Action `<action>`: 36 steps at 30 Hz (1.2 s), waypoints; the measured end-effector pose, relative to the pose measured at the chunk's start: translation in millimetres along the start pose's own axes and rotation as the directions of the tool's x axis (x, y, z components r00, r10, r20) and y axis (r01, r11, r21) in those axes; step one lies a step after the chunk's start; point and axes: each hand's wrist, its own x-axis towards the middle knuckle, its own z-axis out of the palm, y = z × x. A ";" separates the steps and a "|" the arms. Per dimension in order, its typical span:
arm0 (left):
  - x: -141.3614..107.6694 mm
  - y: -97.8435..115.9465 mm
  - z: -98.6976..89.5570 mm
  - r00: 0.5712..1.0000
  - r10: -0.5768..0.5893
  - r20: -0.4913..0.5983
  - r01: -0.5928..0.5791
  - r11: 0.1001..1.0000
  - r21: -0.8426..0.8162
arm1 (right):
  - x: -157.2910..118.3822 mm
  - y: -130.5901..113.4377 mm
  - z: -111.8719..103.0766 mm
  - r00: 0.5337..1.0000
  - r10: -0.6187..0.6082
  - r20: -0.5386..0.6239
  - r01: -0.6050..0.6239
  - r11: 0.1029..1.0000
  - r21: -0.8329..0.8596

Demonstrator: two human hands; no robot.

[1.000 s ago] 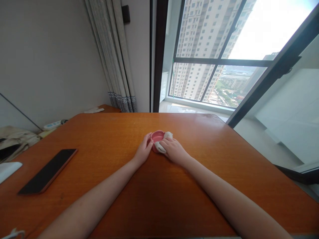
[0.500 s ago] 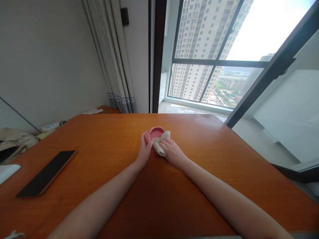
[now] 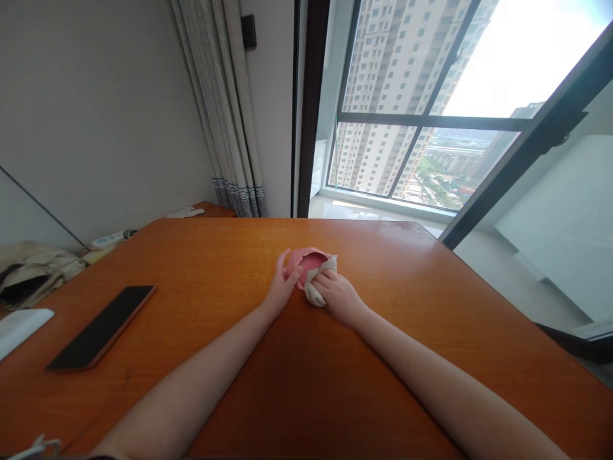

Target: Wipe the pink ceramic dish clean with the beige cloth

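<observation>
A small pink dish [image 3: 311, 260] with a wavy rim and a round hollow is near the middle of the wooden table [image 3: 230, 255]. My left hand [image 3: 282, 284] grips its left side, thumb over the near rim and fingers along the outer edge. Bunched in my right hand [image 3: 339, 295] is a white cloth [image 3: 314, 294], pressed against the dish's right, near side. Part of the hollow is covered by the cloth and fingers. Whether the dish rests on the table or is slightly lifted, I cannot tell.
On the left lies a flat black slab with reddish edges [image 3: 103, 329], beside a white object [image 3: 22, 329]. A white cord [image 3: 38, 446] shows at the lower left corner. Beyond the left edge are a power strip [image 3: 109, 239] and crumpled fabric [image 3: 38, 265]. A window stands behind.
The pink dish has turned and tilted in my left hand, whose fingers are more spread. My right hand has shifted slightly with the cloth. The whole view has moved a little.
</observation>
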 end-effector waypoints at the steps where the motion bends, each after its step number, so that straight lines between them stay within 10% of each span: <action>1: -2.3 1.2 2.7 1.000 0.001 -0.011 -0.001 1.000 0.006 | -0.4 -0.2 1.8 1.000 0.019 -0.017 -0.019 1.000 -0.006; 18: -1.2 7.1 -0.5 0.993 0.097 -0.070 -0.092 0.993 0.072 | 0.1 15.1 -12.8 0.989 -0.149 -0.018 0.145 0.979 -0.146; 26: -9.3 6.3 15.1 0.986 0.041 0.160 -0.010 0.982 -0.189 | -3.4 10.5 -2.6 0.988 0.085 -0.127 -0.098 0.991 -0.096; 36: -5.7 -5.1 8.5 0.991 0.128 0.049 -0.130 0.991 0.038 | -2.1 13.1 -2.1 0.995 0.037 -0.096 -0.039 0.999 -0.019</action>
